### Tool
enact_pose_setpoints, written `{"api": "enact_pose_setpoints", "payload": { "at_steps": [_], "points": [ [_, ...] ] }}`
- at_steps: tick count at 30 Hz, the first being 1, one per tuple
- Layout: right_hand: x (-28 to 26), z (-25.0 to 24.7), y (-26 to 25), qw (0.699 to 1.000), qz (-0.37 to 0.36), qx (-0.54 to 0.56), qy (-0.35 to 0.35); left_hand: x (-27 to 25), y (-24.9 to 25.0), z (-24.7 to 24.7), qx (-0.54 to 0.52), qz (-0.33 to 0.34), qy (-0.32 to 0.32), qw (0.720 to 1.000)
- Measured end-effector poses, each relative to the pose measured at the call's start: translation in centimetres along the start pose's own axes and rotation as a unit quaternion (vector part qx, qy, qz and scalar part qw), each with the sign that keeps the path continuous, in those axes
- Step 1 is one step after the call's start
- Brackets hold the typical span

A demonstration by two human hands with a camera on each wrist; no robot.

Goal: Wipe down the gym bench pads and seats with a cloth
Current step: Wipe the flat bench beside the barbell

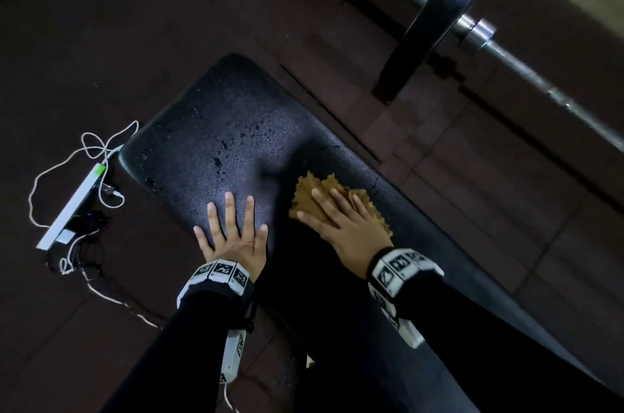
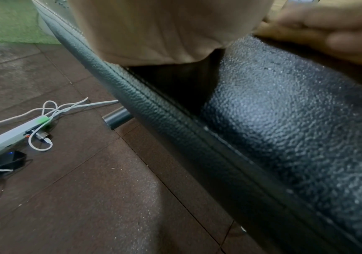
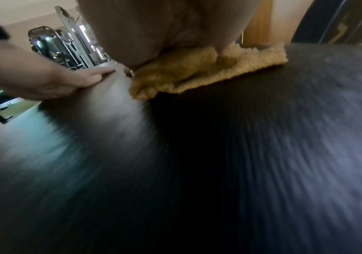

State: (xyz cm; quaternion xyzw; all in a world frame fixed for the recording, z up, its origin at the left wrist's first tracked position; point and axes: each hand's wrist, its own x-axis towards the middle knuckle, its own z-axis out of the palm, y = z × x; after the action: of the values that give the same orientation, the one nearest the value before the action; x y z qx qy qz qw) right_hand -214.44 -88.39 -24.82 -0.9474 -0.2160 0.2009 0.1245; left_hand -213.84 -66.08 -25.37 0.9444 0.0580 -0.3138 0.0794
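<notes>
Bench pad [image 1: 236, 128], black, textured vinyl, carries both hands. Right hand [image 1: 341, 223] lies flat on a tan cloth [image 1: 307, 196], fingers straight and slightly spread, pressing the cloth onto the pad near its right edge. Cloth is crumpled, with zigzag-cut edges showing beyond the fingertips and beside the palm; the right wrist view shows its fuzzy nap against the pad [image 3: 219, 154], which is motion-blurred there. Left hand [image 1: 233, 233] rests palm-down on bare pad just beside the cloth, near the left edge, fingers straight and spread, holding nothing. Both wrists wear white bands with black square markers; sleeves are black.

Water droplets [image 1: 219, 159] are scattered over the pad surface beyond the left hand, toward its rounded far end. Left wrist view shows a stitched seam along the pad's side edge [image 2: 153, 103].

On the dark brown floor tiles [image 1: 101, 41] left of the pad: a white power strip [image 1: 72, 206] with a green end, looped white cables [image 1: 98, 142] and a small black device. Beyond the right edge, a barbell [image 1: 506, 54] with a black plate [image 1: 435, 10].
</notes>
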Motion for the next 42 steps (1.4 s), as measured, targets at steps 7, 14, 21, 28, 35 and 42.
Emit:
{"api": "enact_pose_setpoints", "payload": {
  "at_steps": [7,14,21,28,35,42],
  "points": [
    [2.2,-2.2,5.7,0.99,0.111,0.061,0.061,-0.4,0.8,-0.7,0.002,-0.039,-0.019,0.999],
    [-6.1,-0.8,8.6,0.94,0.275,0.191,0.068,-0.8,1.0,-0.9,0.001,-0.035,-0.016,0.999],
    [-14.4,1.4,10.4,0.911,0.333,0.238,0.035,-0.4,0.8,-0.8,0.005,-0.04,-0.028,0.999],
    [-10.2,0.6,9.5,0.91,0.333,0.238,0.06,-0.3,1.0,-0.8,0.019,-0.058,-0.042,0.997],
    [0.0,-2.4,7.2,0.925,0.308,0.214,0.057,-1.0,1.2,-1.5,0.004,-0.036,-0.041,0.998],
    [1.8,-3.6,7.3,0.908,0.316,0.271,0.041,0.3,-0.2,-0.4,0.015,-0.001,-0.055,0.998]
  ]
}}
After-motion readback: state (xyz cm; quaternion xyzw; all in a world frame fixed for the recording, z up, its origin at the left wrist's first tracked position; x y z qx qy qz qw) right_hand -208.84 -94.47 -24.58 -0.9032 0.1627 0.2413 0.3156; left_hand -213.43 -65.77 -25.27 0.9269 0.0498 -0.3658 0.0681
